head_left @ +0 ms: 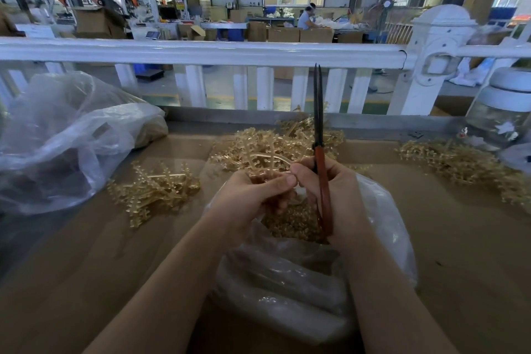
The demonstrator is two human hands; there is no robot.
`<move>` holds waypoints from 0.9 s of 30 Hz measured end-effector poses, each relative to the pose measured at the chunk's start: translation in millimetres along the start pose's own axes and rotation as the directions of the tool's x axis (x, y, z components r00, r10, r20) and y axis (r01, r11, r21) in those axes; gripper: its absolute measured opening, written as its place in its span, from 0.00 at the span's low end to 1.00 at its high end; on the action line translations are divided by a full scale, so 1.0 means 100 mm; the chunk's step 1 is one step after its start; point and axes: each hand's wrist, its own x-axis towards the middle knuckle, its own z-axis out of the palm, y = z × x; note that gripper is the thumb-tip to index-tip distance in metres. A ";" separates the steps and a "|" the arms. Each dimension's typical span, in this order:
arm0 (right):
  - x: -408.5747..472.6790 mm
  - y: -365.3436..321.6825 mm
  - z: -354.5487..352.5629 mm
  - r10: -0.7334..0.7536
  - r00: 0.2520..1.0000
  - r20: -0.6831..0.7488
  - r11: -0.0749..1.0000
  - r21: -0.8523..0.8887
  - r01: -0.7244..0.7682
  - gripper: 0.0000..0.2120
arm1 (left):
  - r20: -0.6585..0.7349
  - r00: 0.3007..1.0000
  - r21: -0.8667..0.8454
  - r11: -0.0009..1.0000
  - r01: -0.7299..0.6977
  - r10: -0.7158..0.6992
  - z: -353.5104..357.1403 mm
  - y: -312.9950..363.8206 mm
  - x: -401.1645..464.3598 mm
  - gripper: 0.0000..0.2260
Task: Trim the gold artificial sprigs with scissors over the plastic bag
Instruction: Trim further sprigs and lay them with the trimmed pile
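Observation:
My right hand grips red-handled scissors with their dark blades shut and pointing straight up. My left hand holds a gold sprig by its stem, just left of the scissors, with my right thumb touching the stem too. Both hands hover over an open clear plastic bag that holds gold trimmings. Loose gold sprigs lie in piles at the left, the middle back and the right.
The work surface is brown cardboard. A large crumpled plastic bag sits at the left. A white railing runs along the back edge. A clear jar with a white lid stands at the far right. A person sits far behind.

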 end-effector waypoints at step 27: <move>0.08 0.16 -0.06 -0.085 0.984 -0.156 0.820 -0.572 -0.020 0.23 | -0.231 0.972 -0.391 0.912 -0.122 0.031 -0.03 -0.02 0.08 0.14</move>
